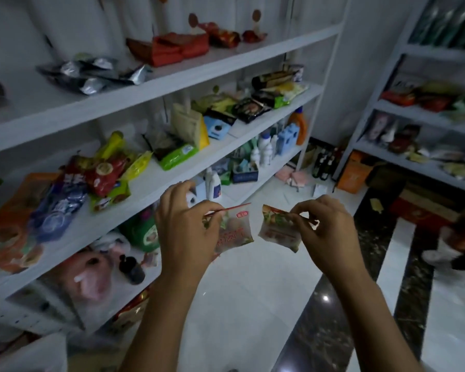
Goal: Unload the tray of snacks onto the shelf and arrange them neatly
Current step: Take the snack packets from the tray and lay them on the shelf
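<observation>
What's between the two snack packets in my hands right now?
Nothing. In the head view the left packet and right packet hang apart, with only pale floor tile showing through the gap.

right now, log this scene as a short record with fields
left grip: pinches left packet by its top edge
right grip: pinches right packet by its top edge
packets: side by side, apart, in the air in front of the shelf
on shelf: green pack, red bag, other snacks
below: bottles
</observation>
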